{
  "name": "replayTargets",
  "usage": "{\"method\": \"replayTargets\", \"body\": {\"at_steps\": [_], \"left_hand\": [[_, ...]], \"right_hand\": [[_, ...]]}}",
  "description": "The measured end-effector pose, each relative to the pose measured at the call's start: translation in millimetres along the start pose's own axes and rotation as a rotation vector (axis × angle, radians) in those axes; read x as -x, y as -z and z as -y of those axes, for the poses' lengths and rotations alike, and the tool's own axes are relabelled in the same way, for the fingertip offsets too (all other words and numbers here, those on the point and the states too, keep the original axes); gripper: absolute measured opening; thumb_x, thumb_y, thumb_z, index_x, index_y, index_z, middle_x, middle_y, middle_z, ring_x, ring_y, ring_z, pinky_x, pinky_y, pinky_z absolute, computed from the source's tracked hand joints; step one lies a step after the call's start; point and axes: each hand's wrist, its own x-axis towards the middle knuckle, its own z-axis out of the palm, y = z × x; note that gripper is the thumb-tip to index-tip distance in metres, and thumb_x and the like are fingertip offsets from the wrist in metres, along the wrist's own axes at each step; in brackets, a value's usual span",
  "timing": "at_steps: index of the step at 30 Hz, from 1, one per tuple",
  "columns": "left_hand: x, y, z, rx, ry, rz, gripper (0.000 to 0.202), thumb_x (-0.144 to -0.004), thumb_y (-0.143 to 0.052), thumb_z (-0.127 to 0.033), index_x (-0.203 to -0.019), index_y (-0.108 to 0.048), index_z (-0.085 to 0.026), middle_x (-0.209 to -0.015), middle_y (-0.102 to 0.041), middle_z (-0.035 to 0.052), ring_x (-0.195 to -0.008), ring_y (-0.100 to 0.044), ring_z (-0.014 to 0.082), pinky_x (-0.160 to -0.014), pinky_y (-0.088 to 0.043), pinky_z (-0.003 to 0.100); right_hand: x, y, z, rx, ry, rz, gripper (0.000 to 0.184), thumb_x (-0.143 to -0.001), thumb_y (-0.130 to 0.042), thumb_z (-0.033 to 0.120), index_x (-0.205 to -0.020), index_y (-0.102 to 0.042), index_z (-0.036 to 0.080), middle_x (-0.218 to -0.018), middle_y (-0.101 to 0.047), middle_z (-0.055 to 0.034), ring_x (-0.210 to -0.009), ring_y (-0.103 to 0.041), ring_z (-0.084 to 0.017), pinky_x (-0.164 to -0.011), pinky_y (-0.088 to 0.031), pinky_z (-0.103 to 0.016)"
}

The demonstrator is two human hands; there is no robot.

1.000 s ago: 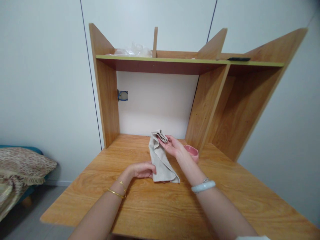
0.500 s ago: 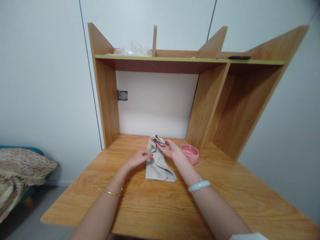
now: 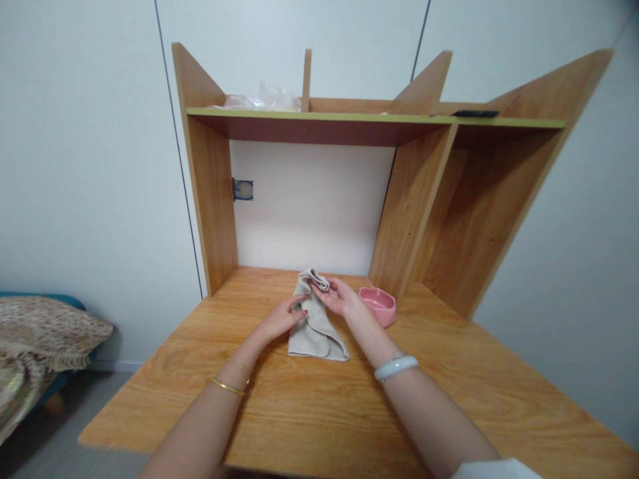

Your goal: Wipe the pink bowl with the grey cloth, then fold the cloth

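Observation:
A light grey cloth (image 3: pixel 315 336) hangs with its lower part spread on the desk and its top end folded over in layers. My right hand (image 3: pixel 339 296) holds the folded top end, fingers under and against the layers. At the cloth's left edge is my left hand (image 3: pixel 285 318), its thumb and fingers apart and the fingertips at the fabric; it grips nothing that I can see. Just right of my right wrist stands a pink angular bowl (image 3: pixel 384 315), partly covered by the forearm.
The wooden desk (image 3: pixel 299 412) carries a shelf unit (image 3: pixel 319 118) at the back. On the shelf lie a clear plastic bag (image 3: pixel 264 100) and a flat black object (image 3: pixel 475 114). An uncovered wall socket box (image 3: pixel 244 190) shows at the back left. A patterned blanket (image 3: pixel 44 329) drapes over blue furniture at left.
My left hand's fingers have spread from a pinch and moved slightly up along the cloth's left edge. My right hand keeps its hold on the folded top.

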Motion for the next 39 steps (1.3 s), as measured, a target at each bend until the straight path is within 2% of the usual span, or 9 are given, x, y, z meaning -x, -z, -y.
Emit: {"method": "replayTargets", "body": {"at_steps": [6,10,15,17,21,23,28,32,39], "left_hand": [[-2,-1.5,13,0.090,0.051,-0.036,0.071,-0.074,-0.054,-0.026,-0.136,-0.024,-0.008,-0.044,-0.043,-0.0087,-0.037,-0.036,0.0067,-0.044,-0.028,0.019],[-4,2.4,18,-0.004,0.089,-0.123,0.062,-0.072,-0.053,-0.021,-0.130,-0.035,-0.008,-0.049,-0.048,-0.0058,-0.043,-0.041,0.0089,-0.049,-0.033,0.020],[2,6.6,8,-0.307,0.126,-0.250,0.037,-0.072,-0.049,-0.019,-0.108,-0.054,-0.014,-0.077,-0.063,0.0060,-0.073,-0.056,0.0184,-0.069,-0.039,0.025],[4,7.4,3,-0.425,0.171,-0.249,0.028,-0.073,-0.047,-0.021,-0.099,-0.058,-0.015,-0.081,-0.064,0.0086,-0.079,-0.057,0.0212,-0.071,-0.038,0.028],[6,8.0,-4,-0.567,0.255,-0.219,0.022,-0.075,-0.045,-0.027,-0.083,-0.061,-0.015,-0.082,-0.065,0.0126,-0.081,-0.058,0.0244,-0.069,-0.039,0.030],[6,8.4,-5,-0.602,0.280,-0.212,0.022,-0.074,-0.045,-0.027,-0.078,-0.062,-0.015,-0.083,-0.066,0.0134,-0.081,-0.059,0.0245,-0.068,-0.039,0.030],[8,9.8,-4,-0.623,0.316,-0.238,0.021,-0.069,-0.047,-0.028,-0.066,-0.062,-0.014,-0.080,-0.067,0.0146,-0.079,-0.059,0.0244,-0.066,-0.039,0.029],[8,10.3,-5,-0.667,0.313,-0.211,0.023,-0.069,-0.047,-0.030,-0.063,-0.062,-0.014,-0.077,-0.066,0.0149,-0.077,-0.059,0.0253,-0.064,-0.039,0.030],[6,10.3,-6,-0.669,0.306,-0.131,0.022,-0.065,-0.049,-0.031,-0.059,-0.062,-0.015,-0.062,-0.062,0.0085,-0.068,-0.058,0.0214,-0.058,-0.038,0.027]], "right_hand": [[-1,-13,-4,0.217,-0.011,-0.111,0.020,-0.085,-0.029,0.013,-0.078,-0.048,0.015,-0.073,-0.060,-0.0072,-0.067,-0.062,-0.012,-0.061,-0.052,-0.024],[8,-7,-10,0.439,0.023,-0.139,0.012,-0.080,-0.039,0.011,-0.074,-0.050,0.015,-0.066,-0.056,-0.0016,-0.060,-0.059,-0.009,-0.058,-0.049,-0.021],[26,10,-9,0.757,0.127,-0.185,0.012,-0.066,-0.056,0.007,-0.073,-0.055,0.016,-0.056,-0.051,0.0058,-0.048,-0.045,-0.006,-0.047,-0.033,-0.016],[35,15,-8,0.993,0.192,-0.167,0.010,-0.063,-0.061,0.010,-0.068,-0.055,0.016,-0.054,-0.049,0.0065,-0.049,-0.041,-0.006,-0.047,-0.028,-0.017],[52,19,-10,1.681,0.263,-0.061,0.017,-0.064,-0.064,0.031,-0.064,-0.055,0.017,-0.058,-0.053,0.0031,-0.054,-0.043,-0.009,-0.048,-0.025,-0.021],[59,18,-12,1.819,0.223,-0.020,0.020,-0.063,-0.064,0.036,-0.066,-0.056,0.017,-0.060,-0.056,0.0020,-0.054,-0.044,-0.009,-0.048,-0.025,-0.021],[72,12,-13,1.981,0.173,0.005,0.021,-0.060,-0.064,0.036,-0.069,-0.058,0.018,-0.066,-0.060,-0.0005,-0.057,-0.049,-0.012,-0.049,-0.026,-0.022],[77,9,-11,2.091,0.142,0.022,0.007,-0.059,-0.059,0.025,-0.060,-0.058,0.018,-0.064,-0.061,-0.0030,-0.056,-0.050,-0.014,-0.048,-0.026,-0.023],[69,19,-7,1.879,0.172,0.052,0.007,-0.060,-0.049,0.016,-0.054,-0.053,0.016,-0.052,-0.051,0.0019,-0.050,-0.044,-0.009,-0.046,-0.025,-0.021]]}}
